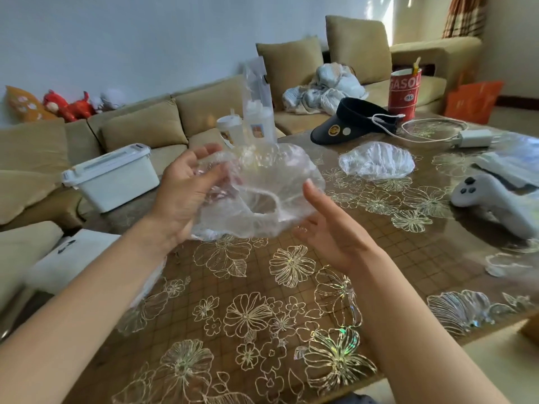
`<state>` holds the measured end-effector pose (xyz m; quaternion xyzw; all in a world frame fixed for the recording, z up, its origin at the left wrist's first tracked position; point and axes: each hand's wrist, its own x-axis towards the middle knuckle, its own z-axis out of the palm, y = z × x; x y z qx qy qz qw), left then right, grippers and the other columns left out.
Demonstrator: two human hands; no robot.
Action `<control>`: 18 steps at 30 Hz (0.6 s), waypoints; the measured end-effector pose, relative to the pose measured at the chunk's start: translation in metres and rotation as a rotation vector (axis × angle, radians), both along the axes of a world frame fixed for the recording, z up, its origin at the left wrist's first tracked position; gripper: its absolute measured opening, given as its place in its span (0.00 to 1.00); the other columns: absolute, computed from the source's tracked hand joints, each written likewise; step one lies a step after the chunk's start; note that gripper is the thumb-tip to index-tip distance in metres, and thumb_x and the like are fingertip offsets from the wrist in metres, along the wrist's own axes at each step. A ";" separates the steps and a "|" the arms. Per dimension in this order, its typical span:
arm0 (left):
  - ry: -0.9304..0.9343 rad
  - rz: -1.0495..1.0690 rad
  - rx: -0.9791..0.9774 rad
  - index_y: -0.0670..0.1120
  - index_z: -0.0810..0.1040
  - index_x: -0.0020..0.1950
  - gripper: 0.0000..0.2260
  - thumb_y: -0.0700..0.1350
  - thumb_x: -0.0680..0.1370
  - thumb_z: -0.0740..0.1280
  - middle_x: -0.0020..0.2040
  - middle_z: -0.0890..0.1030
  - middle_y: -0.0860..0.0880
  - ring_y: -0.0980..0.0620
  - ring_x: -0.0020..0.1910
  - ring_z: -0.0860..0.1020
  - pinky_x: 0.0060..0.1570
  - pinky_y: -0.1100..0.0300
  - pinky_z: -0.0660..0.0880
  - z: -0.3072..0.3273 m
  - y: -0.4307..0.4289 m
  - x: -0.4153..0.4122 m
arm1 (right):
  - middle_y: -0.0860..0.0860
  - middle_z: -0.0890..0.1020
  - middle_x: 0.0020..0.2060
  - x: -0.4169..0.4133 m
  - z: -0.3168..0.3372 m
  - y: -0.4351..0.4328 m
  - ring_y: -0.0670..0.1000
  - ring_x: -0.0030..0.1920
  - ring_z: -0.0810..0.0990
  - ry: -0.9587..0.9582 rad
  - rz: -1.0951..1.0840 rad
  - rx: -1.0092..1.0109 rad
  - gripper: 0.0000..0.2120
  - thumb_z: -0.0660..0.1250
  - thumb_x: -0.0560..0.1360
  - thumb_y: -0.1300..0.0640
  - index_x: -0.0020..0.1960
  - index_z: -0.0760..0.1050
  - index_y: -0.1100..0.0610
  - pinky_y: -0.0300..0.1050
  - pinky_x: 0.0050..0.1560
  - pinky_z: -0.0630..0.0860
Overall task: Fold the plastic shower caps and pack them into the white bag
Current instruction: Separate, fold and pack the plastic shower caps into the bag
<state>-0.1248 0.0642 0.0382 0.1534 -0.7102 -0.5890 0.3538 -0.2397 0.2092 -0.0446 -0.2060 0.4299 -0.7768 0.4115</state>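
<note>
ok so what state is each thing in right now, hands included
held shower cap: unfolded, puffed open, off the table
left hand: grips the cap's rim
right hand: open, fingers at the cap's lower edge
second shower cap: unfolded, lying on the table
white bag: lying flat at the table's edge, opening unclear
white storage box: lid on

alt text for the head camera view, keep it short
A person's left hand grips a clear plastic shower cap above a flower-patterned table, with the right hand open at its other side. A second shower cap lies farther back, near a black visor and a white controller.
</note>
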 end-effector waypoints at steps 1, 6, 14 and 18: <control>-0.027 -0.014 0.013 0.46 0.75 0.53 0.10 0.37 0.74 0.67 0.36 0.84 0.54 0.59 0.34 0.81 0.32 0.66 0.77 0.000 0.004 0.003 | 0.55 0.80 0.59 0.001 0.001 0.002 0.57 0.59 0.78 -0.012 0.048 -0.056 0.27 0.71 0.65 0.45 0.61 0.74 0.55 0.57 0.63 0.72; -0.171 0.110 0.059 0.47 0.77 0.46 0.03 0.39 0.77 0.66 0.32 0.83 0.53 0.60 0.29 0.79 0.29 0.66 0.77 -0.023 0.007 0.009 | 0.55 0.81 0.37 0.009 0.003 0.012 0.49 0.32 0.80 -0.016 -0.131 0.001 0.07 0.69 0.72 0.59 0.43 0.75 0.64 0.43 0.32 0.79; -0.492 0.322 -0.094 0.47 0.75 0.56 0.07 0.40 0.79 0.63 0.56 0.79 0.47 0.57 0.39 0.79 0.35 0.62 0.79 -0.094 0.020 0.033 | 0.51 0.81 0.41 0.002 -0.013 0.039 0.50 0.41 0.80 0.705 -0.424 0.611 0.05 0.68 0.76 0.55 0.45 0.77 0.57 0.45 0.41 0.80; -0.617 0.410 -0.566 0.43 0.69 0.68 0.17 0.40 0.79 0.63 0.68 0.70 0.46 0.52 0.60 0.73 0.59 0.60 0.70 -0.112 0.028 0.049 | 0.54 0.78 0.55 0.003 -0.023 0.046 0.54 0.55 0.76 1.005 -0.457 0.958 0.16 0.67 0.76 0.53 0.61 0.73 0.59 0.48 0.55 0.73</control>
